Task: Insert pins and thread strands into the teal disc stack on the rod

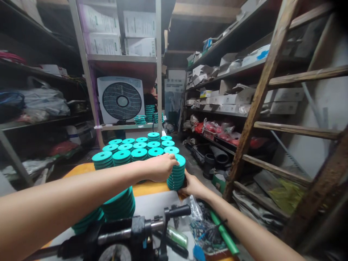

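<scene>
At the near right corner of the table stands a stack of teal discs (175, 178), each round and thick-edged. My left hand (162, 168) reaches across from the left, its curled fingers gripping the top of this stack at the upper rim. Lower down, my right hand (193, 186) holds the stack's right side near its base; some of its fingers are hidden behind the discs. Rows of similar teal stacks (140, 145), with a small hole in each top disc, stand just beyond. More discs (119, 204) are piled below my left forearm.
A black hand-cranked device (127, 235) fills the near edge. Beside it lie a green tube (224, 233) and a clear plastic bag (195, 207). A box fan (122, 99) sits on the shelf ahead. A wooden ladder (258, 98) leans at right, before loaded shelves.
</scene>
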`<action>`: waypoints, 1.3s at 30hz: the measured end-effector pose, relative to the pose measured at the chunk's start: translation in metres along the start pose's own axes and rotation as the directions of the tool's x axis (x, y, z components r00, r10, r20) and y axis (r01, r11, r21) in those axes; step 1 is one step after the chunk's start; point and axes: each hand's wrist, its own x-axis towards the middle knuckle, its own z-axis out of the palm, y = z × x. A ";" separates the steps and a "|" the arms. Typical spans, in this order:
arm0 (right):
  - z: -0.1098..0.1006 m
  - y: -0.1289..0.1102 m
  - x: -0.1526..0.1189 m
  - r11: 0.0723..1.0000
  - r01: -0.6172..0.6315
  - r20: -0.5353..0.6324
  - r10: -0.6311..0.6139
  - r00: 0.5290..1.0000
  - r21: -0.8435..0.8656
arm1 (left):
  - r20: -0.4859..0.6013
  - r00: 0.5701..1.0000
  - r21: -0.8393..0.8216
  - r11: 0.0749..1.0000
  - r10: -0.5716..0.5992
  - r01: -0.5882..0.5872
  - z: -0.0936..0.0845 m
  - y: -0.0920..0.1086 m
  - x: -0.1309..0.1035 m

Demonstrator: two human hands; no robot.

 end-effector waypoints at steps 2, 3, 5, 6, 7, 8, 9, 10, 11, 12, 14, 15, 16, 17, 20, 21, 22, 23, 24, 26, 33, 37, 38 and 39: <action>-0.002 -0.001 0.000 1.000 0.000 0.017 -0.001 1.000 0.004 | -0.009 1.000 -0.029 1.000 0.012 -0.012 0.000 -0.002 -0.002; -0.004 -0.001 -0.001 1.000 -0.002 0.025 0.002 1.000 0.006 | -0.013 1.000 -0.042 0.999 0.020 -0.020 0.000 -0.003 -0.004; -0.005 -0.001 -0.001 1.000 -0.009 0.039 0.008 0.999 0.010 | -0.016 0.999 -0.056 0.998 0.034 -0.035 0.000 -0.004 -0.006; -0.005 -0.001 -0.002 1.000 -0.011 0.044 0.011 0.999 0.011 | -0.017 0.999 -0.055 0.998 0.040 -0.041 -0.001 -0.004 -0.007; -0.005 -0.002 -0.002 1.000 -0.013 0.048 0.013 0.999 0.011 | -0.020 0.999 -0.048 0.998 0.046 -0.047 -0.001 -0.004 -0.008; -0.004 -0.002 -0.002 1.000 -0.014 0.051 0.013 0.999 0.011 | -0.024 0.999 -0.036 0.998 0.048 -0.049 -0.001 -0.005 -0.009; -0.003 -0.002 -0.002 1.000 -0.014 0.053 0.013 0.999 0.010 | -0.028 0.998 -0.022 0.999 0.047 -0.048 -0.002 -0.005 -0.010; -0.003 -0.001 -0.002 1.000 -0.014 0.053 0.014 0.999 0.008 | -0.031 0.998 -0.008 0.999 0.045 -0.045 -0.003 -0.006 -0.011; -0.004 -0.001 -0.002 1.000 -0.014 0.048 0.014 0.999 0.006 | -0.032 0.999 0.005 0.999 0.041 -0.040 -0.005 -0.007 -0.014; -0.007 -0.001 -0.002 1.000 -0.015 0.037 0.015 0.999 0.003 | -0.034 0.999 0.011 0.999 0.033 -0.033 -0.009 -0.008 -0.017; -0.019 -0.003 -0.006 1.000 -0.014 -0.008 0.014 1.000 -0.003 | -0.053 0.999 0.000 1.000 0.000 0.000 -0.020 -0.010 -0.029; -0.027 -0.007 -0.009 1.000 -0.012 -0.045 0.012 0.999 -0.008 | -0.071 0.997 -0.018 1.000 -0.027 0.026 -0.028 -0.011 -0.038; -0.037 -0.013 -0.015 1.000 -0.007 -0.089 0.006 0.996 -0.014 | -0.096 0.993 -0.040 0.998 -0.062 0.058 -0.037 -0.012 -0.049; -0.047 -0.021 -0.021 1.000 0.001 -0.136 -0.004 0.991 -0.023 | -0.122 0.988 -0.062 0.994 -0.098 0.091 -0.046 -0.013 -0.061; -0.067 -0.059 -0.042 0.997 0.058 -0.236 -0.066 0.970 -0.041 | -0.174 0.970 -0.103 0.983 -0.171 0.155 -0.071 -0.012 -0.101; -0.068 -0.072 -0.047 0.995 0.094 -0.199 -0.099 0.975 -0.037 | -0.159 0.970 -0.111 0.980 -0.184 0.167 -0.076 -0.011 -0.114; -0.065 -0.085 -0.050 0.990 0.137 -0.101 -0.139 0.985 -0.026 | -0.126 0.973 -0.118 0.977 -0.192 0.177 -0.081 -0.010 -0.126; -0.059 -0.095 -0.050 0.983 0.181 0.036 -0.181 0.983 -0.009 | -0.079 0.977 -0.121 0.975 -0.196 0.185 -0.083 -0.008 -0.136; -0.050 -0.102 -0.048 0.975 0.221 0.185 -0.219 0.958 0.008 | -0.030 0.980 -0.119 0.974 -0.199 0.194 -0.084 -0.007 -0.145; -0.028 -0.106 -0.037 0.959 0.283 0.394 -0.269 0.879 0.022 | 0.066 0.978 -0.089 0.975 -0.199 0.205 -0.082 -0.005 -0.158; 0.036 -0.080 -0.006 0.887 0.432 0.417 -0.335 0.845 -0.163 | 0.162 0.966 -0.023 0.978 -0.201 0.207 -0.076 -0.007 -0.169; 0.064 -0.067 -0.005 0.856 0.429 0.332 -0.330 0.883 -0.288 | 0.137 0.973 -0.033 0.981 -0.185 0.191 -0.073 -0.011 -0.166; 0.071 -0.064 -0.003 0.856 0.410 0.299 -0.321 0.899 -0.315 | 0.132 0.975 -0.034 0.982 -0.179 0.185 -0.072 -0.011 -0.166; 0.078 -0.062 -0.001 0.857 0.391 0.267 -0.312 0.912 -0.335 | 0.128 0.976 -0.035 0.983 -0.174 0.180 -0.071 -0.012 -0.166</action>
